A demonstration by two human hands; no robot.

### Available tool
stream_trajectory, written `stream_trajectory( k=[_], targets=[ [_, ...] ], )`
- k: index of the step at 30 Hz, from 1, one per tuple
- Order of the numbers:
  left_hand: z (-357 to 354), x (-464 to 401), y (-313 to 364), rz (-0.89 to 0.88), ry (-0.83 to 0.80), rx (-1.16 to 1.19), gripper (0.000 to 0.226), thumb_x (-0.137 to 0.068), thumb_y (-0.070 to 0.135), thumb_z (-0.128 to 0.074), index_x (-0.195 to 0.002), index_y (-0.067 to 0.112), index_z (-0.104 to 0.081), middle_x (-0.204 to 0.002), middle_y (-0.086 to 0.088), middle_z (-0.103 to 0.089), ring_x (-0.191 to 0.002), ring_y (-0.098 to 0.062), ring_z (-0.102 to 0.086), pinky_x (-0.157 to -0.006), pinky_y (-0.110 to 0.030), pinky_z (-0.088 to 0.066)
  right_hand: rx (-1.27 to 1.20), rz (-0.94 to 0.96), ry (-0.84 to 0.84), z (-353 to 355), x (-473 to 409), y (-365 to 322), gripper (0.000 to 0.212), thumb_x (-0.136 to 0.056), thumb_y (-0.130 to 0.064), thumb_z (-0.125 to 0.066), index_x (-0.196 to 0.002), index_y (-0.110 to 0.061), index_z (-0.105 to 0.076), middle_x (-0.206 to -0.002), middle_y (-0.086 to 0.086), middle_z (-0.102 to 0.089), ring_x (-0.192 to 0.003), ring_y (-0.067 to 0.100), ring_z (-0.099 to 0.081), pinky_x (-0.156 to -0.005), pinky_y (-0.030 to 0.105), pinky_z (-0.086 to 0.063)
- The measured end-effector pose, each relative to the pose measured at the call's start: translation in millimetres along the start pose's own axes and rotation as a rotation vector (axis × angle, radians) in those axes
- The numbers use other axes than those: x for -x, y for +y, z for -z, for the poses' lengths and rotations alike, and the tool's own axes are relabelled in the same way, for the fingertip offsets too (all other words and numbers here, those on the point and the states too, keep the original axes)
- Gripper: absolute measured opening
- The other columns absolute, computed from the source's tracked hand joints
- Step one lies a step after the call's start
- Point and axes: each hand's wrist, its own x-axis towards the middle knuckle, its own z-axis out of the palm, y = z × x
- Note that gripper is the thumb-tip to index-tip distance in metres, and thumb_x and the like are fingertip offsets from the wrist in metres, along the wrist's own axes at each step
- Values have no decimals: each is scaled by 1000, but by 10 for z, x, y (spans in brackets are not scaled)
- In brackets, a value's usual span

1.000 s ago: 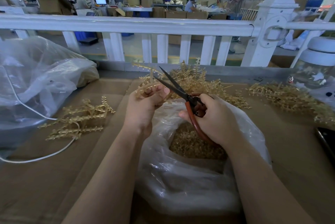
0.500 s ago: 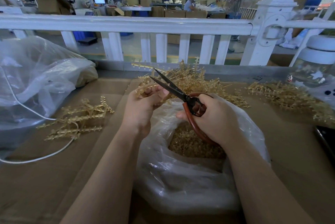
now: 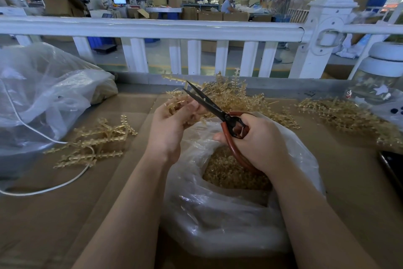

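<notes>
My right hand (image 3: pixel 259 142) grips red-handled scissors (image 3: pixel 220 113) whose dark blades stand apart and point up and left. My left hand (image 3: pixel 172 125) holds a tan plastic sprue strip (image 3: pixel 176 103) right beside the blades, above an open clear plastic bag (image 3: pixel 229 214). Small tan cut pieces (image 3: pixel 231 173) fill the bottom of that bag. A heap of uncut tan sprues (image 3: pixel 237 96) lies just behind both hands on the cardboard-covered table (image 3: pixel 54 214).
A small pile of sprues (image 3: pixel 93 142) lies at the left beside a large clear bag (image 3: pixel 43 98) and a white cord (image 3: pixel 43 190). More sprues (image 3: pixel 349 116) and a jar (image 3: pixel 383 77) sit at the right. A white railing (image 3: pixel 152 29) borders the table's far edge.
The scissor blades have stayed apart and shifted slightly up and left toward the strip. My left hand has turned the strip a little; the view has barely moved.
</notes>
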Motion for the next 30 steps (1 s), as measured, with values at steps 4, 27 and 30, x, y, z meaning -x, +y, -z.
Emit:
stream_trajectory(
  k=[4,27,30],
  targets=[
    [23,2,21,-25,3,-38,14,-93,4,-62,-82,11,-69,-74,1,-72,-75,-13,-68,-75,-24,-55,5,14,-2,-13,5,17,69,-65,-90,-55,-83,-24,-69,-75,-17,-60,-66,3,-57,-56,21,-50],
    [-7,30,37,-137,-75,-246,12,-92,-8,-55,-87,0,-63,-72,-3,-61,-68,-6,-57,-66,-11,-43,73,37,19,12,-5,22,76,-64,-99,-40,-91,-34,-67,-80,-22,-62,-71,-5,-56,-59,14,-46],
    [-31,35,42,-119,-64,-223,14,-93,-5,-56,-88,5,-65,-75,3,-65,-72,-4,-61,-69,-11,-46,45,16,4,18,-6,21,80,-62,-100,-38,-94,-33,-68,-82,-20,-64,-72,-3,-58,-62,16,-50]
  ],
)
